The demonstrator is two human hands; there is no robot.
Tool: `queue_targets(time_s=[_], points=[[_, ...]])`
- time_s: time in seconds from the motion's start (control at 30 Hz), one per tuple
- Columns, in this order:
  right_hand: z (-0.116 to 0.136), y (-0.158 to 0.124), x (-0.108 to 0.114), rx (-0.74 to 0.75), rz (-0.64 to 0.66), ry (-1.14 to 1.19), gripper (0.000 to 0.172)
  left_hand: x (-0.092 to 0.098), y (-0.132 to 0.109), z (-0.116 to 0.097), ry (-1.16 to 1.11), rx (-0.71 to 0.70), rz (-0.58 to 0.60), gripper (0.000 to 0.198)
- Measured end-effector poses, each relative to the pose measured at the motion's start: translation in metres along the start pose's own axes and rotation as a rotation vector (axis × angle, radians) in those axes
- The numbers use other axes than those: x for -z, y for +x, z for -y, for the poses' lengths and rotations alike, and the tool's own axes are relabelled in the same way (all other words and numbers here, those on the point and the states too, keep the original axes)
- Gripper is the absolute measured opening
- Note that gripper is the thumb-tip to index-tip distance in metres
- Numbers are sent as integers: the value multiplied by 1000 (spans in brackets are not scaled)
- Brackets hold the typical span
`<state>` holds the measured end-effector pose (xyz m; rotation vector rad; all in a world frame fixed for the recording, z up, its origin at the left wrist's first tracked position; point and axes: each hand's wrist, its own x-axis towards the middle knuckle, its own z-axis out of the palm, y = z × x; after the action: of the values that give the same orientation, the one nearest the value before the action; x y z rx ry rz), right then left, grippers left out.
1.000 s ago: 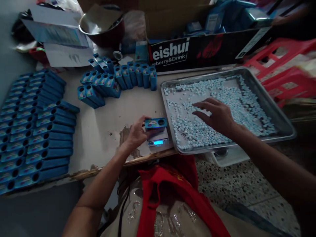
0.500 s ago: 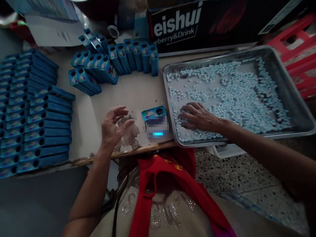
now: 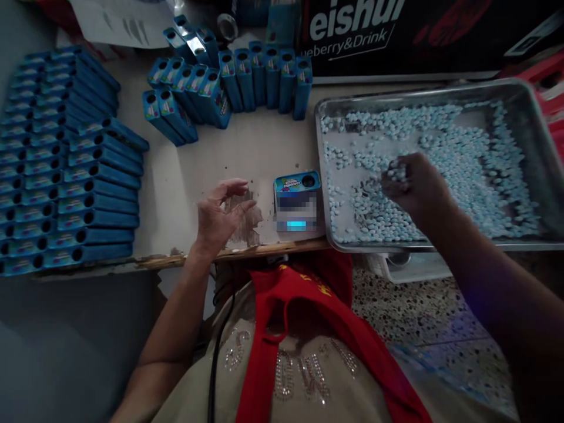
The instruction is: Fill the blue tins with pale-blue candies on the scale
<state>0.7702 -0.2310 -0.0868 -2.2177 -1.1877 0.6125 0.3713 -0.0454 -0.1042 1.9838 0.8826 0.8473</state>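
Note:
Over the metal tray [image 3: 440,247], my right hand [image 3: 412,179] is curled closed around some pale blue candies. More small candies [image 3: 467,170] lie spread across the tray. My left hand [image 3: 224,214] hovers above the table, left of the scale, its thumb and fingers apart and nothing between them. One blue tin [image 3: 291,183] with a dark round hole rests on a small scale [image 3: 296,225] with a lit display, between my left hand and the tray.
Rows of blue tins [image 3: 101,205] cover the left of the table [image 3: 194,167]. Further back stand smaller groups of tins [image 3: 264,76]. A black printed box [image 3: 418,41] is behind the tray, with a red plastic object [image 3: 549,82] at the far right.
My right hand has lifted from the candies near the tray's left side, moved right and closed around some. The whole view has shifted a little. My left hand stays open beside the scale.

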Motion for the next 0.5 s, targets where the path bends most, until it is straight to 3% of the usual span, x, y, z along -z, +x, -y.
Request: queue_targets(time_s=[0.17,0.33,0.4,0.5], points=[[9,-16,16,-83,7,427,49,-10,0,-2,-38,26,55,51],[15,-13,1,-55,-44,795,52,-46,5,-3,1,-85,42,91],[20,-4,-6,-48,-16,989,49,-64,8,-4,8,-135,38,84],[34,9,-16,-9,10,1203,45,-86,20,-15,-15,-163,50,52]])
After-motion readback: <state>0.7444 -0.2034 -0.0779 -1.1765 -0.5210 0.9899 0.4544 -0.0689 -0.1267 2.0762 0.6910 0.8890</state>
